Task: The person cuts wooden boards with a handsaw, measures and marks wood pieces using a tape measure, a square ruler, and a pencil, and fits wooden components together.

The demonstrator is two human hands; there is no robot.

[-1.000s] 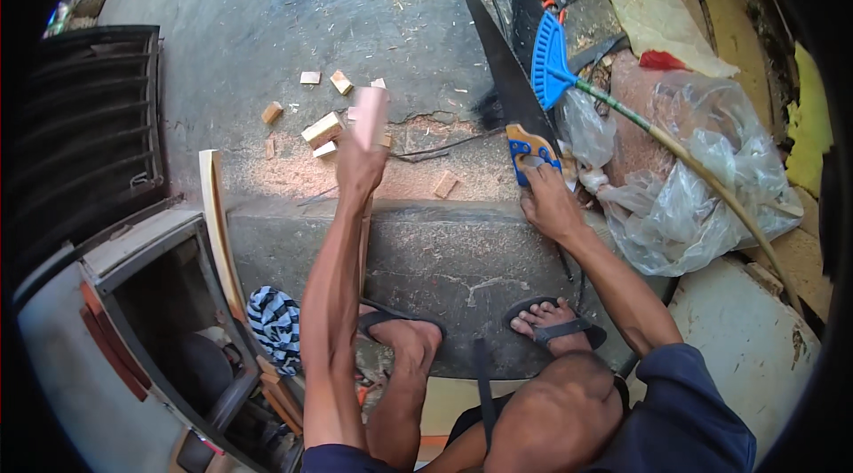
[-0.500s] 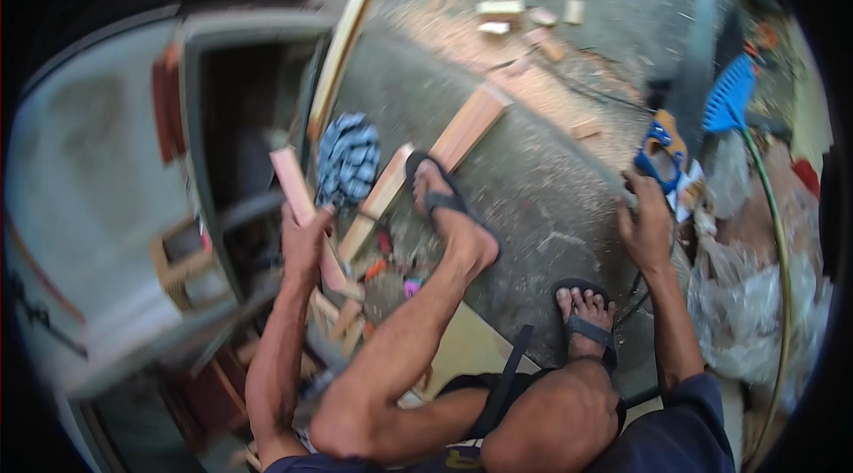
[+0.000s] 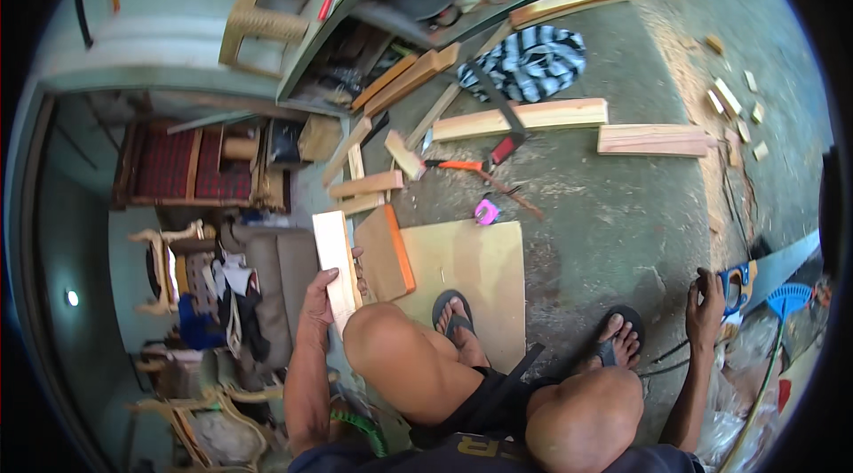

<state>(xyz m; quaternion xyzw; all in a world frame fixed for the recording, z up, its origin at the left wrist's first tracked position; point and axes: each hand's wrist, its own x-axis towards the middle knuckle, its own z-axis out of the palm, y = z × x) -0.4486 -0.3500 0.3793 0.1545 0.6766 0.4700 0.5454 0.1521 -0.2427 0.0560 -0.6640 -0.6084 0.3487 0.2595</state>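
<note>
My left hand [image 3: 320,295] is closed round a short pale piece of wood [image 3: 334,251], thumb on its face and fingertips at its right edge, beside my left knee. Over at the right, my right hand [image 3: 706,300] is empty, its fingers loosely bent and a little apart. It hovers just left of the blue and tan handle of a handsaw [image 3: 739,285], whose blade points up and right. A thick timber piece [image 3: 653,140] and a longer pale one [image 3: 542,118] lie end to end on the concrete floor ahead.
A hammer with an orange handle [image 3: 458,165], a pink tape measure [image 3: 486,212] and several offcuts [image 3: 369,184] lie ahead-left. A checked cloth [image 3: 538,63] sits beyond the timber. Plastic bags [image 3: 729,384] and a blue rake [image 3: 789,299] are at right; a flat board [image 3: 475,269] lies underfoot.
The view has swung left. My left hand has brought its wood piece closer to my left knee. My left foot has come off the timber onto the flat board. My right hand stays near the saw.
</note>
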